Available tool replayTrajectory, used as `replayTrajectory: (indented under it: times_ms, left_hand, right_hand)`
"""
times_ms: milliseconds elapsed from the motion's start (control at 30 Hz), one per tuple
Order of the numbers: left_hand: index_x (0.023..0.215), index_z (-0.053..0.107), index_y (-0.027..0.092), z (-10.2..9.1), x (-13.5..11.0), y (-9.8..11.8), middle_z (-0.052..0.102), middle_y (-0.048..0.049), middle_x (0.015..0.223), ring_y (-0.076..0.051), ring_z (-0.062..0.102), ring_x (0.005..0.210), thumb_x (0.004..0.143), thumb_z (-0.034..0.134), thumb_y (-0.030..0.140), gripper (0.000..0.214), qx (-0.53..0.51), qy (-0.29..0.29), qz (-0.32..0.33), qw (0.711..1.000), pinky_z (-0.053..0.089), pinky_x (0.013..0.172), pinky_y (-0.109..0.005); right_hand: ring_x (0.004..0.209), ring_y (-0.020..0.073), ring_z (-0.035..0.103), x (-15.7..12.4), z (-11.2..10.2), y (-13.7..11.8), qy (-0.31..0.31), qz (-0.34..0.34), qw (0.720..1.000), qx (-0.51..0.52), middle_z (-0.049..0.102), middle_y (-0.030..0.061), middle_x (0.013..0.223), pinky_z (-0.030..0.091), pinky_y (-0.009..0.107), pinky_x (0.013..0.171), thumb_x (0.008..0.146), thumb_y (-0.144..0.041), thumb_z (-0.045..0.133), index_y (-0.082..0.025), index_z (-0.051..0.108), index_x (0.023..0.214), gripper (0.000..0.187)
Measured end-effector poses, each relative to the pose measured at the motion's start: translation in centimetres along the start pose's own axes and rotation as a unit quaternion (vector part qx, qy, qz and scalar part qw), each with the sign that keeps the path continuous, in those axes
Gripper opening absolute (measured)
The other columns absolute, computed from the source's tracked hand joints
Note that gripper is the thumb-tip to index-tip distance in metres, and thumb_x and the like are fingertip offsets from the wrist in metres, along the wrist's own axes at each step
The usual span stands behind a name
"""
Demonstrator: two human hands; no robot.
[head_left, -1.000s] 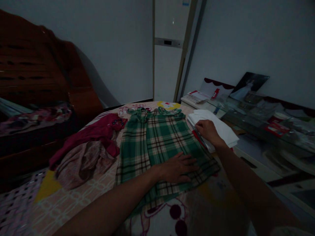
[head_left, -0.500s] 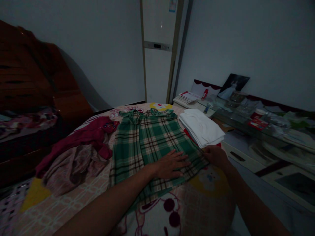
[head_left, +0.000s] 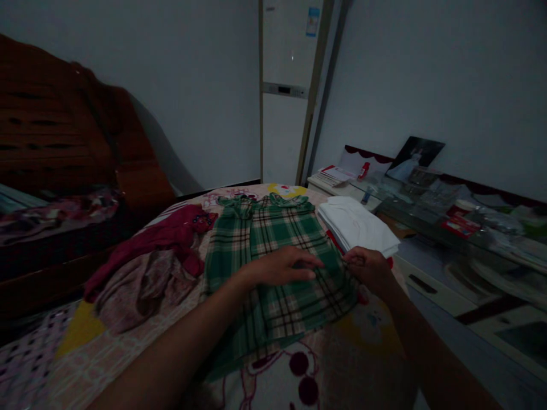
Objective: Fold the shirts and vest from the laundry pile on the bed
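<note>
A green plaid garment [head_left: 280,236] with ruffled pieces at its far end lies spread over the patterned bed cover [head_left: 273,376]. Over its middle is my left hand [head_left: 284,265], fingers loosely stretched out; whether it touches the cloth I cannot tell. My right hand [head_left: 370,270] pinches the garment's right edge between thumb and fingers. Just beyond that hand sits a folded white stack of cloth [head_left: 356,225], with something red under it.
Crumpled maroon [head_left: 145,236] and dusty-pink [head_left: 132,290] clothes lie on the left. A wooden headboard [head_left: 55,125] stands behind them. To the right runs a glass-topped cabinet [head_left: 431,219] with clutter. A tall white air conditioner [head_left: 282,136] fills the corner.
My left hand has lifted from lying flat on the cloth and drawn its fingers closer together. The right hand has brought the pinched edge slightly inward. The view has shifted a little.
</note>
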State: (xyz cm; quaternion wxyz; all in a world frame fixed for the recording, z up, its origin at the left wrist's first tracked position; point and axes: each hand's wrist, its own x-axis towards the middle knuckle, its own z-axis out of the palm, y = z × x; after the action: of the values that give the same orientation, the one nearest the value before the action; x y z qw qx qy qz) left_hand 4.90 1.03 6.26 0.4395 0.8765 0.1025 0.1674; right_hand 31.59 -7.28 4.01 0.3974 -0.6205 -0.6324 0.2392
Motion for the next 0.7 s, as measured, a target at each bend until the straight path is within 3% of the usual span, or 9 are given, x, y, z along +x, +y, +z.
replayTrajectory:
  times_ms: [67, 133, 233, 333, 400, 467, 533, 633, 700]
  left_hand:
    - [0.113, 0.068, 0.017, -1.0, -0.2, -0.6, 0.072, -0.0066, 0.108, -0.02, 0.065, 0.098, 0.09, 0.057, 0.044, 0.037, -0.02, 0.052, -0.048, 0.997, 0.049, 0.084, -0.029]
    - [0.102, 0.068, 0.014, -0.8, -0.2, -2.1, 0.071, -0.0053, 0.09, -0.017, 0.066, 0.082, 0.089, 0.055, 0.046, 0.036, -0.05, 0.106, -0.111, 0.987, 0.05, 0.072, -0.026]
    - [0.095, 0.062, 0.014, 0.9, 0.1, -4.6, 0.066, -0.0015, 0.072, -0.016, 0.064, 0.064, 0.086, 0.056, 0.046, 0.034, -0.091, 0.165, -0.216, 0.958, 0.047, 0.058, -0.025]
    - [0.1, 0.057, 0.015, 2.4, 0.4, -6.0, 0.064, 0.0009, 0.068, -0.016, 0.062, 0.059, 0.08, 0.062, 0.045, 0.036, -0.047, 0.213, -0.258, 0.941, 0.045, 0.055, -0.025]
    - [0.107, 0.055, 0.015, 2.9, 0.5, -6.1, 0.064, 0.0023, 0.066, -0.017, 0.062, 0.057, 0.075, 0.068, 0.042, 0.044, -0.017, 0.227, -0.266, 0.937, 0.043, 0.054, -0.025]
    - [0.114, 0.051, 0.014, 3.1, 0.6, -5.9, 0.063, 0.0039, 0.061, -0.017, 0.062, 0.054, 0.073, 0.071, 0.034, 0.05, -0.02, 0.215, -0.273, 0.937, 0.042, 0.053, -0.024]
    - [0.117, 0.048, 0.014, 3.2, 0.6, -5.7, 0.061, 0.0055, 0.057, -0.016, 0.061, 0.05, 0.072, 0.068, 0.023, 0.05, -0.045, 0.192, -0.278, 0.94, 0.042, 0.051, -0.023]
    - [0.118, 0.046, 0.015, 3.5, 0.5, -5.5, 0.06, 0.0066, 0.054, -0.014, 0.058, 0.044, 0.072, 0.062, 0.01, 0.048, -0.097, 0.168, -0.272, 0.942, 0.041, 0.047, -0.022]
    - [0.115, 0.048, 0.016, 3.6, 0.4, -5.4, 0.06, 0.0059, 0.053, -0.015, 0.058, 0.044, 0.073, 0.058, 0.007, 0.045, -0.131, 0.155, -0.271, 0.941, 0.043, 0.046, -0.022]
  right_hand:
    - [0.055, 0.0134, 0.056, 0.3, 1.5, -1.6, -0.037, -0.034, 0.999, 0.015, 0.061, -0.0006, 0.063, 0.039, 0.022, 0.051, 0.068, -0.019, 0.058, -0.018, 0.064, 0.081, 0.015]
    - [0.055, 0.0123, 0.054, 0.4, 3.3, -3.3, -0.074, -0.07, 0.995, 0.001, 0.06, -0.0015, 0.062, 0.038, 0.021, 0.052, 0.068, -0.016, 0.057, -0.017, 0.064, 0.08, 0.013]
    - [0.057, 0.012, 0.055, 0.0, 6.2, -5.1, -0.123, -0.109, 0.985, -0.048, 0.06, -0.0005, 0.063, 0.037, 0.021, 0.053, 0.066, -0.01, 0.055, -0.017, 0.064, 0.076, 0.015]
    - [0.061, 0.0134, 0.058, -0.5, 8.5, -5.1, -0.186, -0.14, 0.969, -0.078, 0.065, 0.0016, 0.067, 0.04, 0.023, 0.057, 0.063, -0.006, 0.056, -0.016, 0.066, 0.076, 0.02]
    - [0.059, 0.0133, 0.059, -0.2, 9.2, -4.3, -0.248, -0.123, 0.959, -0.055, 0.065, 0.0008, 0.064, 0.041, 0.022, 0.055, 0.064, -0.009, 0.059, -0.016, 0.067, 0.076, 0.016]
    - [0.049, 0.0117, 0.057, 1.3, 9.1, -3.1, -0.279, -0.053, 0.959, -0.011, 0.062, -0.0012, 0.057, 0.04, 0.02, 0.049, 0.07, -0.016, 0.06, -0.016, 0.066, 0.074, 0.007]
    - [0.044, 0.0106, 0.055, 3.9, 8.5, -1.9, -0.237, 0.024, 0.971, 0.019, 0.062, -0.0012, 0.056, 0.039, 0.019, 0.043, 0.076, -0.021, 0.057, -0.016, 0.067, 0.076, 0.011]
    - [0.047, 0.0111, 0.059, 8.8, 7.5, -0.4, -0.055, 0.059, 0.997, -0.001, 0.067, 0.0021, 0.066, 0.042, 0.019, 0.044, 0.076, -0.016, 0.052, -0.014, 0.069, 0.085, 0.019]
    - [0.051, 0.0112, 0.061, 12.0, 7.4, 0.4, 0.022, 0.063, 0.997, -0.037, 0.069, 0.004, 0.071, 0.046, 0.019, 0.048, 0.077, -0.012, 0.05, -0.013, 0.07, 0.095, 0.027]
